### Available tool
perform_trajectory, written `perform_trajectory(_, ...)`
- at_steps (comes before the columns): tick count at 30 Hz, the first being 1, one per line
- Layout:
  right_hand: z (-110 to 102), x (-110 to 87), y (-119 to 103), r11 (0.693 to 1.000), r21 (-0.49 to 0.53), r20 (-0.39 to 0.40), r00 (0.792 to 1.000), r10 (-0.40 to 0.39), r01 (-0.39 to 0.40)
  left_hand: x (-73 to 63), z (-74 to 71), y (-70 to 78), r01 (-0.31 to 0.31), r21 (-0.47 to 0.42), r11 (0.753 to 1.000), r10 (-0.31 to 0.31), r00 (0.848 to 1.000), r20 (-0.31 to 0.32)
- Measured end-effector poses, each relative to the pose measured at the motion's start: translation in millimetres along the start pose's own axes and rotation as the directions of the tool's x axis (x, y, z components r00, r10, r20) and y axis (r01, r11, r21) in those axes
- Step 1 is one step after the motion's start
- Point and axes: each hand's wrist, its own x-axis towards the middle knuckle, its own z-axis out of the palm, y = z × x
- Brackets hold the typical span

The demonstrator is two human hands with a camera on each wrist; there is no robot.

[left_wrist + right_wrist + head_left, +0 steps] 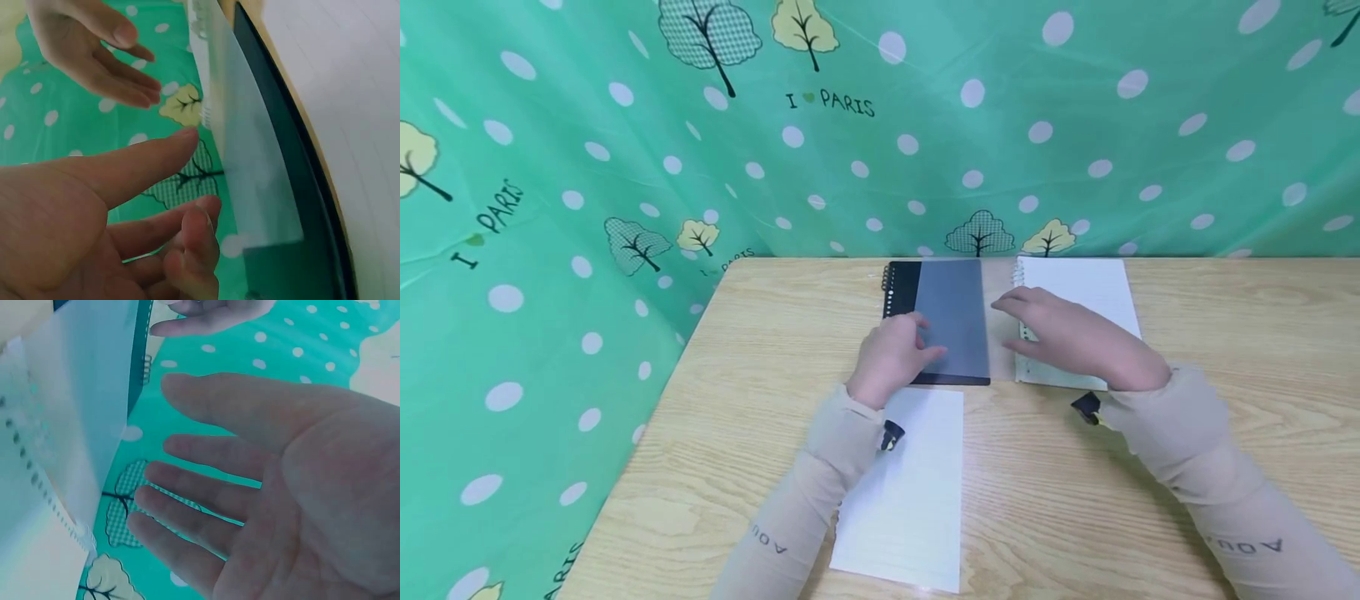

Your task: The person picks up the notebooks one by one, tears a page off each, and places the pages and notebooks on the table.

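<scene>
In the head view, a black notebook cover [902, 279] with a coil on its left edge lies on the table. A translucent plastic sheet [957, 304] covers most of it and reaches right towards a pad of white pages [1078, 279], whose left edge also carries a coil. My left hand [891, 354] is over the lower left of the black cover, thumb and fingers apart with nothing between them. Above the left part of the white pages is my right hand [1067, 333], its fingers extended and holding nothing. Whether either hand touches the sheet, I cannot tell.
A loose white sheet of paper [917, 500] lies nearer the front, partly under the left forearm. The wooden table [1037, 500] ends at the back against a green dotted curtain [910, 183], which also runs along the left side.
</scene>
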Motion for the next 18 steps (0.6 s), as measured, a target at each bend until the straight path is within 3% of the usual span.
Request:
perform_trajectory(9, -11, 0.9, 14, 0.999, 0.032, -0.014, 1.000, 0.021, -0.021, -8.7, 6.1, 29.2, -0.133, 0.002, 0.991, 0.133, 0.991, -0.033)
perform_trajectory(15, -17, 1.5, 35, 0.997, 0.066, -0.030, 0.999, 0.042, -0.040, -4.7, 13.6, 42.2, -0.275, 0.021, 0.961, 0.275, 0.961, -0.012)
perform_trajectory(18, -19, 1.5, 44, 0.996, 0.075, -0.029, 0.998, 0.052, -0.050, -0.7, 18.4, 46.3, -0.315, 0.027, 0.949, 0.314, 0.949, 0.019)
